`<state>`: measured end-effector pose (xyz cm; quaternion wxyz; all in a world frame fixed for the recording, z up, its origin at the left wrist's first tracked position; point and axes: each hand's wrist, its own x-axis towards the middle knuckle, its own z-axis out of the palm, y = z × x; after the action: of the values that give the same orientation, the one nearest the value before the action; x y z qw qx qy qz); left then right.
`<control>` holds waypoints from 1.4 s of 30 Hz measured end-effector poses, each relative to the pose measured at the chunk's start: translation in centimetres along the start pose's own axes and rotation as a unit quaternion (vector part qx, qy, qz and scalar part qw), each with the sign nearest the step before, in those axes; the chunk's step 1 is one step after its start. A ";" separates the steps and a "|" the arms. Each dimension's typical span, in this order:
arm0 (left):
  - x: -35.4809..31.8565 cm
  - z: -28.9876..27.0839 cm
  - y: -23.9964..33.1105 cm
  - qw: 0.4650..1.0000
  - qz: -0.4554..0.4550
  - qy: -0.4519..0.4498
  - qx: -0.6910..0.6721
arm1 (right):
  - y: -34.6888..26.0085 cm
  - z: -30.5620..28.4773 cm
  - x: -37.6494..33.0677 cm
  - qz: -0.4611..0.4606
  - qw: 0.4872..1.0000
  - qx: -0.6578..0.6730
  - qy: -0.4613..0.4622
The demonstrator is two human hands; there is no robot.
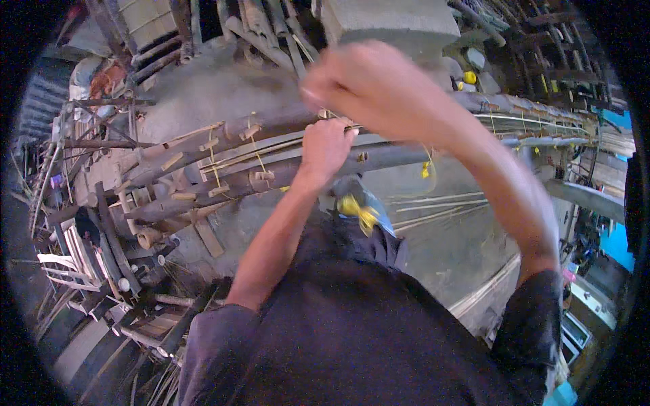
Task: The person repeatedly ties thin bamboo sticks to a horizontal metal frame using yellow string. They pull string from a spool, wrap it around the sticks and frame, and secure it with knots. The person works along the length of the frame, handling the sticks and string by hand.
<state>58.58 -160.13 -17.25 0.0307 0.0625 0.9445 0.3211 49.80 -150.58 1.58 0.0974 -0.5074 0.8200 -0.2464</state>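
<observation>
Two long dark bamboo poles, the far one [237, 130] and the near one [230, 191], run side by side across the view. Wooden pegs stick out of them, and thin pale strips [281, 145] lie lengthwise between them. My left hand [326, 147] is closed at the strips near the middle, its fingertips pinching there. Raised just above and beyond it, my right hand [365, 84] is blurred by motion. Its fingers look curled into a fist; what they hold, if anything, is hidden. Yellow ties [426, 169] hang from the poles right of my hands.
A yellow bundle [359, 211] lies close by my lap. Long thin strips [440, 206] rest on the floor to the right. Poles [261, 37] and a pale block [389, 27] stand at the back. Wooden frames [88, 250] crowd the left.
</observation>
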 end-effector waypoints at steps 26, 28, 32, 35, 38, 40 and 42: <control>9.6 -4.4 3.0 0.945 -0.080 0.009 -0.316 | 6.9 11.8 -14.2 0.053 0.971 0.031 0.233; 14.1 -3.2 -0.1 0.946 -0.165 -0.104 -0.260 | 11.0 11.2 -12.3 0.083 0.982 -0.086 0.144; 17.0 -2.0 -4.7 0.968 -0.158 -0.117 -0.156 | 8.9 8.5 -14.7 0.115 0.973 0.009 0.201; 13.8 -5.9 -7.4 0.989 0.011 -0.142 0.038 | 4.6 8.7 -20.2 0.339 0.912 0.077 0.218; 8.4 -8.0 -8.5 0.960 0.152 -0.226 0.063 | 1.5 16.4 -26.7 0.475 0.867 0.058 0.141; 6.6 -7.0 -5.4 0.934 0.197 -0.286 0.084 | -2.4 19.8 -27.3 0.507 0.841 0.132 0.137; 5.5 -5.2 -4.2 0.905 0.251 -0.296 0.175 | -6.6 22.1 -25.1 0.569 0.779 0.244 0.094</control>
<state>52.19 -165.81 -15.81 0.2160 0.3938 0.8862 0.1141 75.70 -137.63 -16.32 0.2626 0.1183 0.8770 -0.3845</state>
